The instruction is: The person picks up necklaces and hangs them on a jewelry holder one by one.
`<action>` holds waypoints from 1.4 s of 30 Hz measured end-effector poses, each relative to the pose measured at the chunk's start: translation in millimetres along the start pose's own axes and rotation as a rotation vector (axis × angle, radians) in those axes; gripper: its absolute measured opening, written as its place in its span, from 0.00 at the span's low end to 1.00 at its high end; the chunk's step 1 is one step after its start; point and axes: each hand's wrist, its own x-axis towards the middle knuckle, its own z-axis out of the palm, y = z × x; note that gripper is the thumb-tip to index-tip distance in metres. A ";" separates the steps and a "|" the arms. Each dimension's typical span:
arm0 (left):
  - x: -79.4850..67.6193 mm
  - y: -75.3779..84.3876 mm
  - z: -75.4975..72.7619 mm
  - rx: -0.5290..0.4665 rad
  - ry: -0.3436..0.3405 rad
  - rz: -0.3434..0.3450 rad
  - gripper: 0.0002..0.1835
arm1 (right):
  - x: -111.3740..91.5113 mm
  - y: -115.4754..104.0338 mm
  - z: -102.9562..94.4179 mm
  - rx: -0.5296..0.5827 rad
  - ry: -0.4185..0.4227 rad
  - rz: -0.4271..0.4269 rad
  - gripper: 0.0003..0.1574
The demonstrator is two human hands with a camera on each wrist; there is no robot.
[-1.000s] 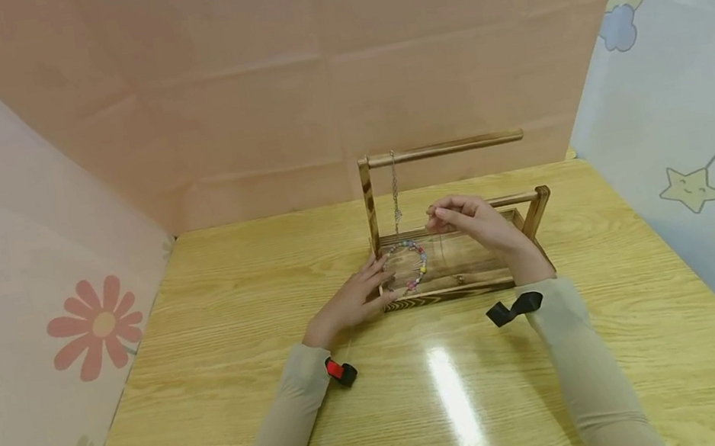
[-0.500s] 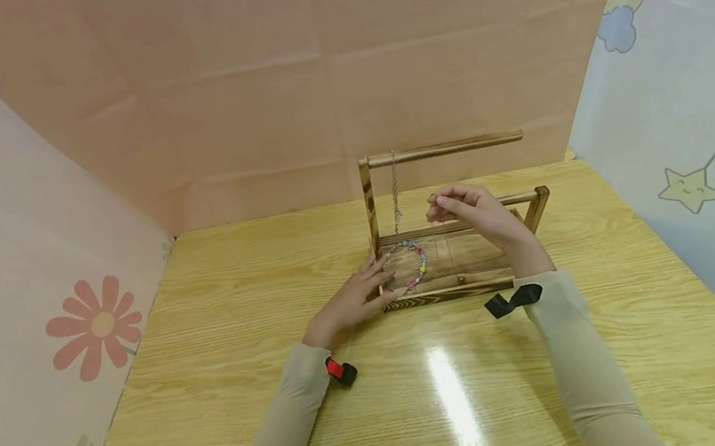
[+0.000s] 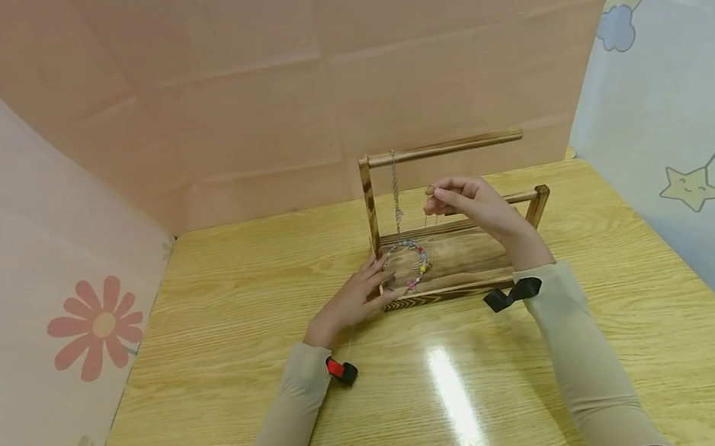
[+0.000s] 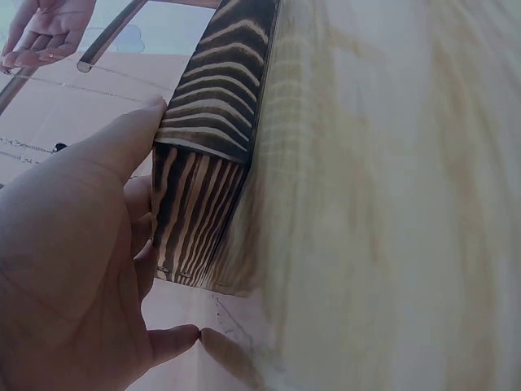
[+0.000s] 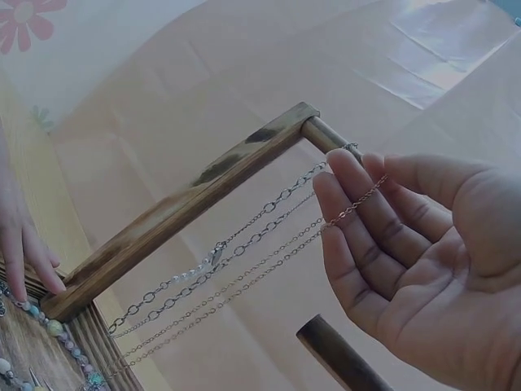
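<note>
My right hand (image 3: pixel 468 199) pinches a thin rose-gold chain necklace (image 5: pixel 303 236) between thumb and fingers, just below the upper bar of a wooden jewelry stand (image 3: pixel 465 292). Two strands of the chain run down from the fingertips toward the tray; a small pendant appears near its lower end beside the beads. Spread fingers of my left hand (image 3: pixel 358 296) rest on the left end of the tray. Its thumb lies along the striped wooden side in the left wrist view. A silver chain (image 3: pixel 396 194) hangs from the upper bar, left of my right hand.
A colorful beaded string (image 3: pixel 422 256) lies curved in the tray's left part. The stand has an upper bar (image 3: pixel 457 146) and a lower bar (image 3: pixel 523 197) on the right. Behind the wooden table (image 3: pixel 233 272) hangs a pinkish-brown cloth (image 3: pixel 244 116).
My right hand has risen a little, lifting the thin chain higher, and its lower end has shifted left toward the beads. The left hand has stayed in place.
</note>
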 end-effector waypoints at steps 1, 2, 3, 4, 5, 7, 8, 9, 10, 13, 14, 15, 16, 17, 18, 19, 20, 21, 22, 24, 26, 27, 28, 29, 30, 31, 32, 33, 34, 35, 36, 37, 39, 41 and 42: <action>-0.2 0.1 0.1 -0.002 -0.001 -0.003 0.31 | 0.4 -0.8 0.2 -0.004 0.003 0.003 0.17; -0.4 0.2 0.0 0.000 -0.002 -0.004 0.31 | 0.7 -1.7 0.4 -0.010 0.007 0.005 0.16; -0.7 0.3 0.0 0.000 -0.002 -0.005 0.31 | 1.0 -2.7 0.7 -0.017 0.013 0.009 0.16; -0.9 0.4 0.0 -0.001 -0.002 -0.006 0.31 | 1.5 -3.5 0.8 -0.020 0.019 0.008 0.16; -1.2 0.4 0.0 -0.002 -0.003 -0.008 0.31 | 1.9 -4.6 1.0 -0.021 0.025 0.006 0.16; -1.5 0.8 -0.1 -0.001 -0.002 -0.007 0.31 | 2.5 -6.7 1.3 -0.023 0.035 -0.005 0.16; -1.5 0.7 -0.2 -0.001 -0.002 -0.006 0.31 | 2.7 -7.8 1.4 -0.018 0.038 -0.013 0.16; -1.5 1.1 -0.4 -0.001 -0.002 -0.005 0.30 | 2.8 -8.9 1.6 -0.008 0.041 -0.022 0.16; -1.3 1.3 -0.4 0.000 -0.002 -0.005 0.30 | 3.0 -9.9 1.6 0.003 0.041 -0.031 0.16; -1.4 2.1 -1.0 0.002 -0.002 -0.003 0.30 | 2.4 -13.1 2.3 0.025 0.049 -0.044 0.15; -1.4 2.2 -1.1 0.003 -0.002 -0.003 0.30 | 2.3 -13.9 2.5 0.031 0.052 -0.046 0.15; -1.5 2.7 -1.4 0.003 -0.002 -0.004 0.31 | 2.5 -14.4 2.6 0.036 0.055 -0.046 0.15; -1.4 2.8 -1.4 0.002 -0.002 -0.004 0.31 | 2.9 -14.8 2.7 0.033 0.058 -0.044 0.15; -1.5 2.9 -1.5 0.001 -0.002 -0.004 0.31 | 3.4 -15.2 2.7 0.032 0.063 -0.043 0.15; -1.5 3.0 -1.5 0.001 -0.002 -0.004 0.31 | 4.1 -15.4 2.6 0.030 0.066 -0.042 0.15; -1.6 3.1 -1.7 -0.001 -0.002 -0.003 0.31 | 5.2 -15.5 2.5 0.025 0.069 -0.041 0.15; -1.6 3.2 -1.8 -0.003 -0.002 -0.002 0.31 | 6.4 -15.6 2.4 0.014 0.071 -0.041 0.15; -1.7 3.2 -1.8 -0.003 -0.002 -0.001 0.31 | 7.7 -15.6 2.2 0.008 0.072 -0.041 0.15; -1.8 3.2 -1.9 -0.003 -0.001 0.001 0.31 | 9.1 -15.5 2.1 0.004 0.073 -0.044 0.16; -1.9 3.2 -2.0 -0.003 0.000 0.005 0.31 | 12.2 -15.2 1.6 -0.008 0.074 -0.048 0.16; -2.1 3.5 -2.2 -0.004 0.001 0.008 0.31 | 15.6 -14.7 0.8 -0.010 0.074 -0.053 0.16; -2.1 3.6 -2.2 -0.005 0.002 0.009 0.31 | 17.2 -14.4 0.3 -0.005 0.073 -0.054 0.16; -2.2 3.7 -2.3 -0.006 0.002 0.010 0.31 | 18.9 -13.8 -0.3 -0.001 0.073 -0.057 0.17; -2.2 3.9 -2.3 -0.008 0.001 0.009 0.31 | 20.5 -13.4 -0.7 0.002 0.072 -0.060 0.17; -2.3 4.0 -2.1 -0.010 0.002 0.010 0.31 | 21.8 -13.1 -1.2 0.007 0.070 -0.065 0.18; -2.4 4.3 -2.1 -0.011 0.003 0.011 0.31 | 22.9 -12.9 -1.7 0.014 0.067 -0.071 0.19; -2.5 4.4 -2.0 -0.013 0.002 0.010 0.31 | 23.7 -12.9 -1.9 0.017 0.065 -0.076 0.19; -2.6 4.7 -2.1 -0.014 0.003 0.013 0.31 | 24.5 -13.0 -2.2 0.024 0.062 -0.081 0.20; -2.7 4.7 -2.0 -0.015 0.003 0.013 0.31 | 25.0 -13.3 -2.2 0.029 0.060 -0.083 0.21; -2.7 4.8 -2.0 -0.017 0.002 0.013 0.31 | 25.5 -13.9 -2.3 0.033 0.059 -0.087 0.21; -2.6 4.3 -1.6 -0.018 0.003 0.013 0.30 | 25.8 -14.4 -2.4 0.036 0.058 -0.088 0.22; -2.5 4.1 -1.6 -0.019 0.001 0.012 0.31 | 26.3 -15.2 -2.4 0.040 0.059 -0.088 0.21; -2.0 3.2 -1.1 -0.018 0.002 0.012 0.31 | 27.2 -16.7 -2.3 0.047 0.061 -0.089 0.20; -1.4 2.5 -0.8 -0.016 -0.001 0.006 0.31 | 28.4 -17.4 -2.6 0.055 0.060 -0.097 0.20; -1.2 2.3 -0.6 -0.016 -0.001 0.004 0.31 | 28.9 -17.6 -2.8 0.058 0.059 -0.102 0.20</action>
